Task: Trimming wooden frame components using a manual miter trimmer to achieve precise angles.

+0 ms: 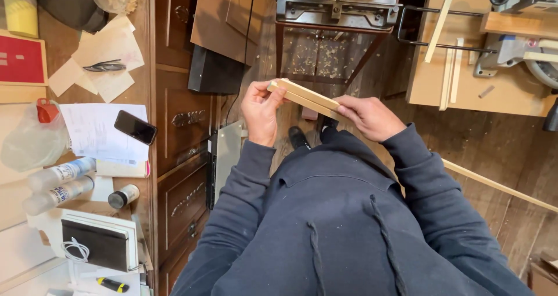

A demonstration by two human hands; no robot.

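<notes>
Both of my hands hold a short bundle of thin light wooden strips in front of my chest. My left hand grips the left end, thumb and fingers pinched over it. At the right end, my right hand is closed around the strips from below. The strips lie pressed together, slanting down to the right. Below them are my dark blue hooded sweatshirt and my dark shoes on the wooden floor.
A workbench on the left carries papers, a black phone, two glue bottles, a small jar and a black notebook. Brown drawers run beside it. A metal machine stand is ahead. At right, a mitre saw and a long strip.
</notes>
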